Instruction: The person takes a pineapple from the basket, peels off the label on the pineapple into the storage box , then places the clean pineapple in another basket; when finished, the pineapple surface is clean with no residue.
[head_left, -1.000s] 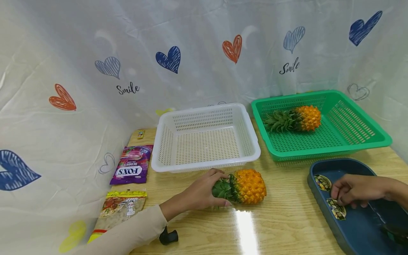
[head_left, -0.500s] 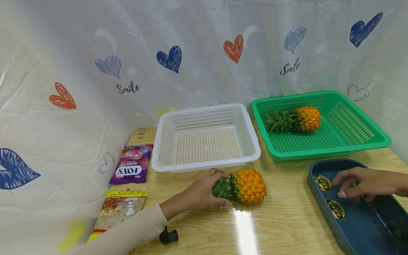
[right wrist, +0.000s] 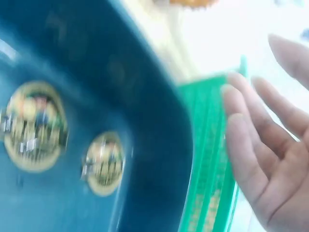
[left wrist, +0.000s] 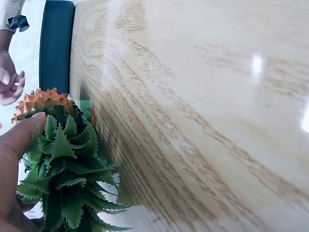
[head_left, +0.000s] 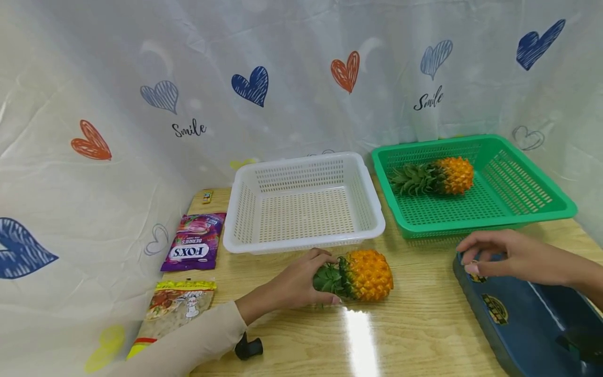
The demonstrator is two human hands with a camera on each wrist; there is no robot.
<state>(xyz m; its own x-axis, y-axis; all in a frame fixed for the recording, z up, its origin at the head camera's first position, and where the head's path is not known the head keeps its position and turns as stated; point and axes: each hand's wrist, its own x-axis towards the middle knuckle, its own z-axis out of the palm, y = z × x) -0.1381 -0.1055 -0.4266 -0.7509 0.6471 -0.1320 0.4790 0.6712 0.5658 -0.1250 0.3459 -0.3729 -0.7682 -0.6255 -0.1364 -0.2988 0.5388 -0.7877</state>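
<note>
My left hand (head_left: 303,283) grips a small orange pineapple (head_left: 369,275) by its green leafy crown (left wrist: 67,169), thumb and fingers around the leaves. The fruit lies on its side on the table, before the white basket (head_left: 301,246). My right hand (head_left: 518,259), fingers loosely bent and holding nothing, hovers over the far left corner of a dark blue tray (head_left: 532,324). Two oval printed pieces, one of them a gold-and-black oval (head_left: 494,309), lie in that tray. In the right wrist view, the same hand (right wrist: 275,145) appears spread beside the tray's rim.
A second pineapple (head_left: 454,175) lies in the green basket (head_left: 471,229) at the back right. Along the left are a purple candy bag (head_left: 195,243), a clear food packet (head_left: 176,309), a tiny yellow packet (head_left: 208,197) and a black cylindrical object (head_left: 249,348).
My right hand has lifted away from the oval pieces and moved up and left to the tray's far corner, fingers opening. The left hand and pineapple have stayed in place.
</note>
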